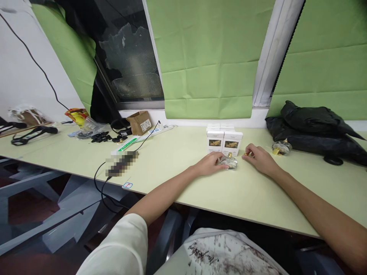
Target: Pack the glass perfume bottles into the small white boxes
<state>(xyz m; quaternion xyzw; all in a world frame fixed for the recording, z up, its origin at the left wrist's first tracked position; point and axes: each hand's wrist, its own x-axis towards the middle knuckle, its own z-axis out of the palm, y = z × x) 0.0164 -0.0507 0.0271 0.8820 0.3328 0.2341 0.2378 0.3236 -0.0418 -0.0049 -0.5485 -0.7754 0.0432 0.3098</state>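
My left hand [210,163] is closed around the side of a round clear glass perfume bottle [231,163], which stands upright on the table with a gold nozzle on top. Just right of it, my right hand [259,158] pinches a small gold piece [246,154] near the tabletop; its exact shape is too small to make out. White boxes [231,143] with a dark picture on the front stand in rows right behind the bottle. A second glass bottle [282,146] with gold parts rests to the right, beyond my right hand.
Black plastic bags [315,135] lie at the right, with a small black round object [333,160] before them. Leftward are an open cardboard box [139,123], a power strip [151,132], black cables, clear plastic packaging [91,126] and a black headset-like frame [34,134]. The table edge [209,207] runs before me.
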